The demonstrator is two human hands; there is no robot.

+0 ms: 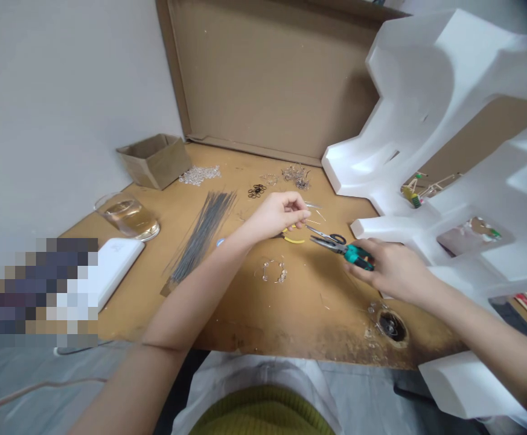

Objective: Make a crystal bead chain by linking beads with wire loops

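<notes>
The left hand (281,212) is over the middle of the tabletop (236,314), thumb and forefinger pressed together; whether a fine wire is caught between them is too small to tell. The right hand (392,269) is wrapped around the green-and-black handles of a pair of pliers (358,257), its palm side and part of the grips out of sight. The pliers point left toward the left hand and end apart from it; how far their jaws are parted is hard to read.

Just beyond the pliers lie scissors (337,238), partly covered by them. A yellow-handled tool (294,241) shows only in part beneath the left hand. Nearer, a loose ring of clear beads (283,275) lies on the tabletop, any thread joining it barely visible. Left of the left forearm is a bundle of grey wires (204,235), too dense to separate. Farther back are clear beads (200,175), black loops (257,191) and a blurred tangle of small pieces (297,176).

At near right, the dark contents of a round hole (392,327) cannot be identified. Pixelation hides the near-left end of a white block (122,260); white foam (421,78) runs out of view at right.
</notes>
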